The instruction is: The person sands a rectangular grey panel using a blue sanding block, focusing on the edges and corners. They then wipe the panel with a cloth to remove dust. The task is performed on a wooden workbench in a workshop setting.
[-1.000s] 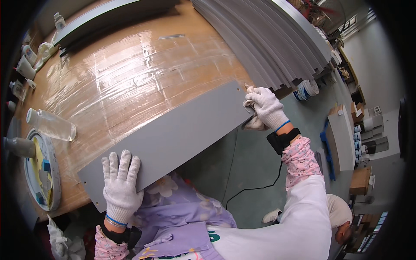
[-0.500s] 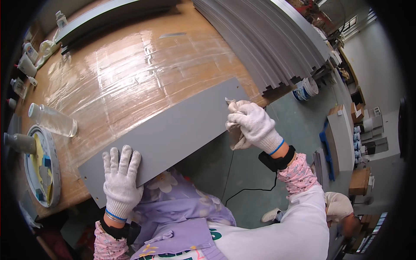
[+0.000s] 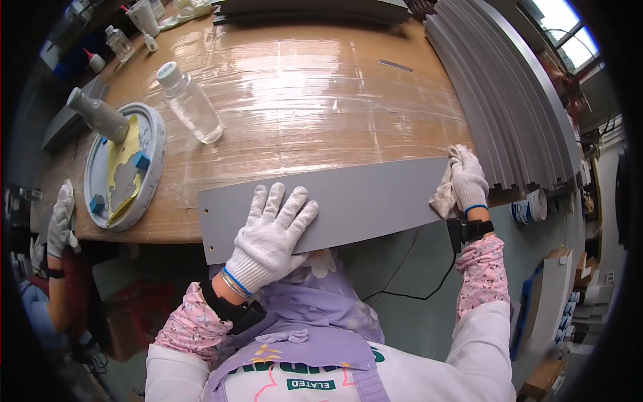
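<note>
A long grey panel (image 3: 365,201) with small holes at its left end lies along the table's near edge. My left hand (image 3: 271,231), in a white knit glove, rests flat on the panel with its fingers spread. At the panel's right end my gloved right hand (image 3: 467,177) is closed on a beige cloth (image 3: 443,195), which hangs partly below the hand. The cloth is against the panel's end, and the fingers hide part of it.
Left on the film-covered table (image 3: 301,114) are a clear bottle (image 3: 194,107) and a round white lid (image 3: 159,144) holding a grey bottle (image 3: 100,115) and blue blocks (image 3: 140,160). Stacked grey panels (image 3: 502,94) stand far right. Another person's gloved hand (image 3: 60,224) is at far left.
The view has turned, so the panel now appears more level. My right hand has come down from above the panel to its right end with the cloth. My left hand stays flat on the panel.
</note>
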`<act>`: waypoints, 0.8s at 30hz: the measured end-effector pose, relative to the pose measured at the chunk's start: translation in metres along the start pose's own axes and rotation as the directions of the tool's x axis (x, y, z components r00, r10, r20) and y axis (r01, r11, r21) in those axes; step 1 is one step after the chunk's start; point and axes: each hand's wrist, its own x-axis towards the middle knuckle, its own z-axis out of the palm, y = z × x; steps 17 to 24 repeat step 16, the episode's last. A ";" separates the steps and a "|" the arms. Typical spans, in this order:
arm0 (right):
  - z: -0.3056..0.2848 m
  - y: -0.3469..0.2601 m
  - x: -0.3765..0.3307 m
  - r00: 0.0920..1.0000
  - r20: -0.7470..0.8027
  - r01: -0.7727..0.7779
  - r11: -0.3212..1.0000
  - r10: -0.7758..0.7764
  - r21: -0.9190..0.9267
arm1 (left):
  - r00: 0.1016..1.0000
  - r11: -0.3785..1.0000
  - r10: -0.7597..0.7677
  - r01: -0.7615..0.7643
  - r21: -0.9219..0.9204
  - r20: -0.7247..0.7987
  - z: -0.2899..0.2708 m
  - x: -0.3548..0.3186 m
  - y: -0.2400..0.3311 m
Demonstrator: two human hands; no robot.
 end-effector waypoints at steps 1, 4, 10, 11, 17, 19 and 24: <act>0.003 -0.005 -0.007 1.000 -0.004 -0.031 0.996 0.031 -0.081 | 1.000 1.000 0.000 0.000 -0.005 -0.013 0.002 -0.002 0.000; 0.010 -0.059 -0.047 0.986 -0.001 0.164 0.958 -0.169 -0.237 | 0.998 1.000 -0.019 0.019 0.007 -0.066 0.010 -0.006 -0.003; -0.011 -0.250 -0.163 0.694 -0.041 0.714 0.681 -0.719 0.162 | 0.992 0.999 -0.015 0.019 0.034 -0.125 0.019 -0.024 -0.013; -0.004 -0.256 -0.179 0.681 -0.111 0.723 0.640 -0.724 0.260 | 0.992 0.998 -0.035 0.042 0.054 -0.119 0.019 -0.029 -0.017; -0.024 -0.235 -0.164 0.674 0.126 0.477 0.559 -0.728 0.678 | 0.994 0.974 0.002 0.023 0.225 -0.111 0.017 -0.062 -0.044; -0.024 -0.235 -0.164 0.674 0.126 0.477 0.559 -0.728 0.678 | 0.994 0.974 0.002 0.023 0.225 -0.111 0.017 -0.062 -0.044; -0.024 -0.235 -0.164 0.674 0.126 0.477 0.559 -0.728 0.678 | 0.994 0.974 0.002 0.023 0.225 -0.111 0.017 -0.062 -0.044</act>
